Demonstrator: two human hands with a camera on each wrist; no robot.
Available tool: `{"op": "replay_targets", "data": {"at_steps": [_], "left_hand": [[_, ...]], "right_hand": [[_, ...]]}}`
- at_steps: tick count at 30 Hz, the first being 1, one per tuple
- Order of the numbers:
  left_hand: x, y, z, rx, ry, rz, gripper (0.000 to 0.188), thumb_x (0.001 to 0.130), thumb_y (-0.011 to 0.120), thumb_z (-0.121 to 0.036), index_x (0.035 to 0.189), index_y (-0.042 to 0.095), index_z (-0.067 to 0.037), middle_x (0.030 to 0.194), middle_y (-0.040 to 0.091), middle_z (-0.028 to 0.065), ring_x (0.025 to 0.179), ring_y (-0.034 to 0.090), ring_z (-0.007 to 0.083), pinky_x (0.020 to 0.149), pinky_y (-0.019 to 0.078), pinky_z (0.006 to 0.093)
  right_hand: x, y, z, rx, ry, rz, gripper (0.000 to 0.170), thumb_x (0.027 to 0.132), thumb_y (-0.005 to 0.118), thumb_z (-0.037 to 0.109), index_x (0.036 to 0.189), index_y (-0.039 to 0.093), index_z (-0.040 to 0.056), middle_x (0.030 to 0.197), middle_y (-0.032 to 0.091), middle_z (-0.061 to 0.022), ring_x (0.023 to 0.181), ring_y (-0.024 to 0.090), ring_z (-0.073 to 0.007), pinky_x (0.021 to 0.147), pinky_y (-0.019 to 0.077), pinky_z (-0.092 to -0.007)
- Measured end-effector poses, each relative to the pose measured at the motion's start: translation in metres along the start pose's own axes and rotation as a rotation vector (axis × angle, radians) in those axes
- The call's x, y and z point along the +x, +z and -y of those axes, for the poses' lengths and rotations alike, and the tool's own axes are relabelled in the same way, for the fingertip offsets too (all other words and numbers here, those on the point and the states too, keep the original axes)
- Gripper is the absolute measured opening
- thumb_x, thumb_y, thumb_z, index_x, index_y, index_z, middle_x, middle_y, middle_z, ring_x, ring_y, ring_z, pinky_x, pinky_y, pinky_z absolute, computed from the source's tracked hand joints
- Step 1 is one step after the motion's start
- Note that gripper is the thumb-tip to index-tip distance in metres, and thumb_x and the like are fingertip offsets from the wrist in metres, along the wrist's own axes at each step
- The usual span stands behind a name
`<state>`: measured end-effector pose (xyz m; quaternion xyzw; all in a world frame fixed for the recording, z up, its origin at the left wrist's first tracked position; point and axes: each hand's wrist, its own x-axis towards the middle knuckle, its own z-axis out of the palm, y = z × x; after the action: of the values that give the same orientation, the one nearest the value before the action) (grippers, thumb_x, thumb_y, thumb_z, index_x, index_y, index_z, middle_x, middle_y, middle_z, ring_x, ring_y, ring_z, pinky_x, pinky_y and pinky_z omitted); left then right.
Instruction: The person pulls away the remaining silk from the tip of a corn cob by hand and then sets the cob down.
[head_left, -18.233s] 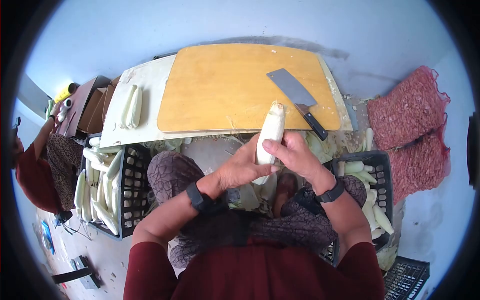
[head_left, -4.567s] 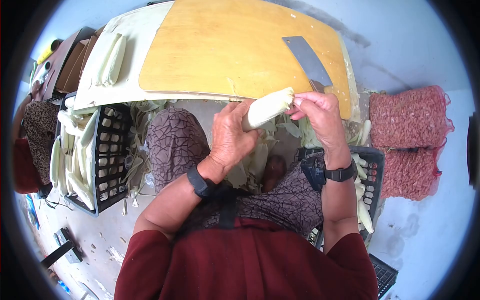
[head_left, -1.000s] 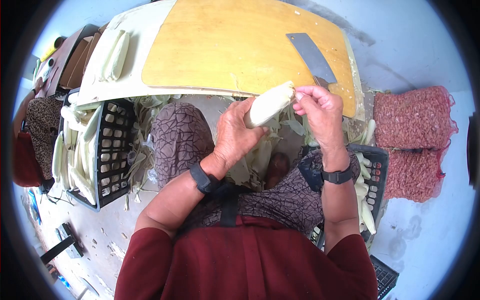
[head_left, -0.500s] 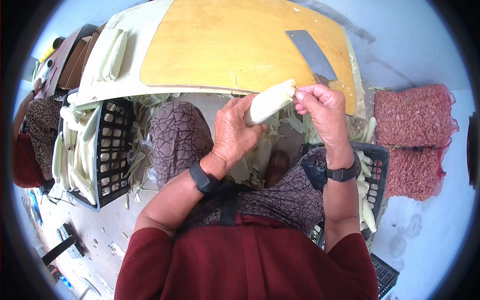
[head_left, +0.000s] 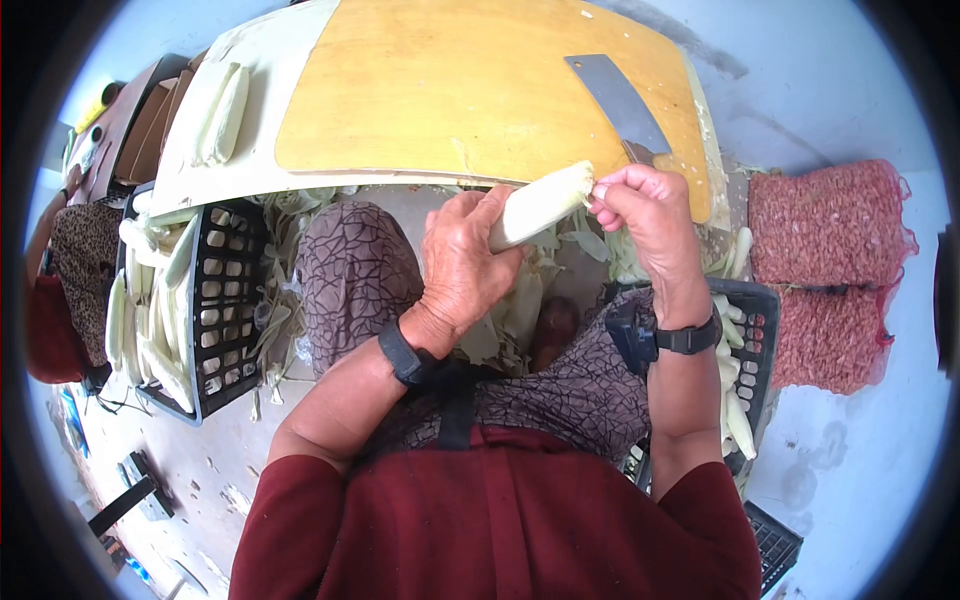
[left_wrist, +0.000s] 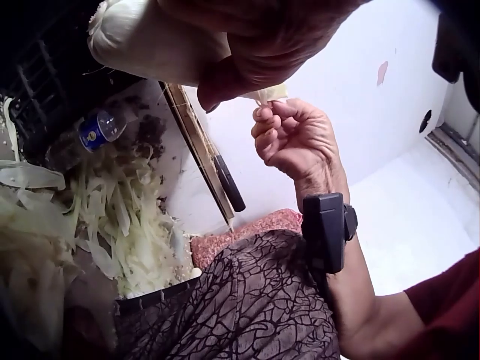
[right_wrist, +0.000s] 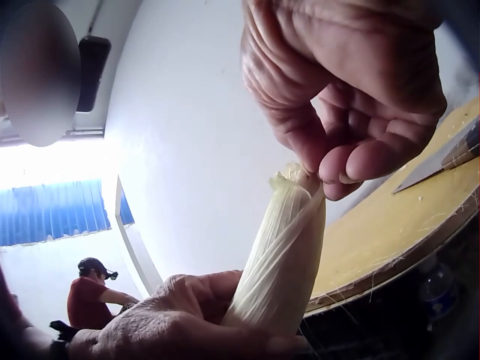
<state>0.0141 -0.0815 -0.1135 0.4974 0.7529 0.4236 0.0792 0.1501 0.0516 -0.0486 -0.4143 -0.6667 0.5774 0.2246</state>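
Observation:
My left hand (head_left: 465, 250) grips the lower part of an ear of corn (head_left: 545, 208) wrapped in pale husk. The ear tilts up to the right, over my lap and close to the table's front edge. At its trimmed upper end, the thumb and fingertips of my right hand (head_left: 650, 215) pinch the husk's edge. In the right wrist view, a thin husk leaf (right_wrist: 289, 232) runs slantwise down the ear from those fingertips. A cleaver (head_left: 620, 105) lies on the yellow board (head_left: 430, 90), beyond my right hand.
Two husked-looking pale ears (head_left: 220, 115) lie on the white board at left. Black crates of ears stand at left (head_left: 225, 310) and right (head_left: 770, 340). Loose husks (left_wrist: 127, 217) and a plastic bottle (left_wrist: 101, 129) are under the table. Red mesh sacks (head_left: 825, 225) stand at right; another person sits far left.
Earlier both hands held the ear nearly upright; since then my right hand has moved to its upper end and the ear has tilted right. Over the last second the hands barely shift.

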Motion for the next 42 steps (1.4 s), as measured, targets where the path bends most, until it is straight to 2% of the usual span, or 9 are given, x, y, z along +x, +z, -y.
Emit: {"op": "replay_targets", "data": {"at_steps": [6, 9, 12, 15, 18, 21, 23, 29, 42], "left_hand": [[0.001, 0.000, 0.001, -0.028, 0.024, 0.002, 0.052, 0.060, 0.078, -0.008, 0.110, 0.063, -0.010, 0.092, 0.062, 0.0135, 0.084, 0.061, 0.0330, 0.075, 0.0494, 0.0406], [0.001, 0.000, 0.000, -0.014, 0.013, 0.013, 0.054, 0.059, 0.078, -0.009, 0.111, 0.063, -0.008, 0.091, 0.062, 0.0138, 0.085, 0.061, 0.0321, 0.076, 0.0498, 0.0399], [0.001, -0.001, -0.002, -0.073, -0.078, 0.084, 0.056, 0.059, 0.079, -0.009, 0.113, 0.062, -0.005, 0.094, 0.063, 0.0141, 0.089, 0.062, 0.0297, 0.081, 0.0501, 0.0375], [0.002, 0.001, -0.001, -0.262, -0.122, 0.103, 0.055, 0.061, 0.078, -0.011, 0.113, 0.063, -0.010, 0.096, 0.063, 0.0122, 0.089, 0.062, 0.0301, 0.083, 0.0496, 0.0387], [0.003, 0.004, 0.001, -0.291, -0.169, 0.175, 0.055, 0.062, 0.078, -0.010, 0.115, 0.063, -0.009, 0.098, 0.064, 0.0117, 0.092, 0.063, 0.0266, 0.086, 0.0500, 0.0354], [0.003, 0.005, 0.004, -0.477, -0.246, 0.214, 0.057, 0.063, 0.078, -0.009, 0.117, 0.061, -0.007, 0.100, 0.066, 0.0111, 0.094, 0.064, 0.0218, 0.086, 0.0495, 0.0323], [0.006, -0.002, 0.000, -0.613, -0.320, 0.347, 0.059, 0.066, 0.077, -0.004, 0.122, 0.058, -0.001, 0.104, 0.066, 0.0058, 0.095, 0.058, 0.0105, 0.086, 0.0466, 0.0271], [0.007, -0.006, -0.004, -0.840, -0.401, 0.404, 0.055, 0.070, 0.073, 0.001, 0.122, 0.057, 0.001, 0.103, 0.064, 0.0048, 0.093, 0.058, 0.0104, 0.085, 0.0467, 0.0259], [0.004, -0.002, 0.000, -0.909, -0.379, 0.400, 0.052, 0.072, 0.071, 0.003, 0.122, 0.057, 0.001, 0.103, 0.064, 0.0038, 0.092, 0.057, 0.0099, 0.084, 0.0472, 0.0262]], "right_hand": [[0.000, 0.002, 0.002, 0.017, 0.064, -0.019, 0.009, 0.078, 0.060, 0.006, 0.077, 0.065, -0.0013, 0.065, 0.062, -0.0052, 0.056, 0.053, -0.0074, 0.053, 0.0402, -0.0196], [0.000, 0.003, 0.003, 0.047, 0.069, -0.042, 0.012, 0.074, 0.060, 0.008, 0.073, 0.065, -0.0034, 0.064, 0.061, -0.0056, 0.055, 0.054, -0.0073, 0.053, 0.0431, -0.0200], [0.002, 0.002, 0.001, 0.095, 0.068, -0.031, 0.012, 0.074, 0.060, 0.008, 0.072, 0.064, -0.0030, 0.063, 0.061, -0.0057, 0.054, 0.053, -0.0076, 0.052, 0.0421, -0.0201], [0.003, 0.002, -0.001, 0.179, 0.069, -0.010, 0.011, 0.074, 0.060, 0.007, 0.072, 0.064, -0.0022, 0.064, 0.061, -0.0063, 0.054, 0.053, -0.0080, 0.051, 0.0413, -0.0205], [0.004, 0.003, -0.004, 0.254, 0.064, 0.021, 0.010, 0.075, 0.059, 0.007, 0.072, 0.064, -0.0014, 0.065, 0.062, -0.0068, 0.055, 0.053, -0.0084, 0.051, 0.0411, -0.0210], [0.004, 0.004, -0.005, 0.303, 0.063, 0.062, 0.009, 0.076, 0.059, 0.006, 0.072, 0.064, -0.0010, 0.065, 0.062, -0.0067, 0.055, 0.054, -0.0085, 0.052, 0.0417, -0.0213], [0.003, 0.005, -0.005, 0.312, 0.059, 0.075, 0.009, 0.076, 0.059, 0.006, 0.072, 0.063, -0.0009, 0.065, 0.062, -0.0067, 0.055, 0.053, -0.0086, 0.052, 0.0418, -0.0215], [0.000, 0.008, -0.007, 0.273, -0.023, 0.087, 0.009, 0.077, 0.058, 0.005, 0.074, 0.064, -0.0010, 0.067, 0.064, -0.0061, 0.056, 0.054, -0.0080, 0.053, 0.0428, -0.0215], [-0.007, 0.012, -0.005, 0.093, -0.186, 0.073, 0.011, 0.080, 0.059, 0.006, 0.079, 0.064, -0.0028, 0.068, 0.064, -0.0049, 0.059, 0.056, -0.0067, 0.055, 0.0448, -0.0213]]}}
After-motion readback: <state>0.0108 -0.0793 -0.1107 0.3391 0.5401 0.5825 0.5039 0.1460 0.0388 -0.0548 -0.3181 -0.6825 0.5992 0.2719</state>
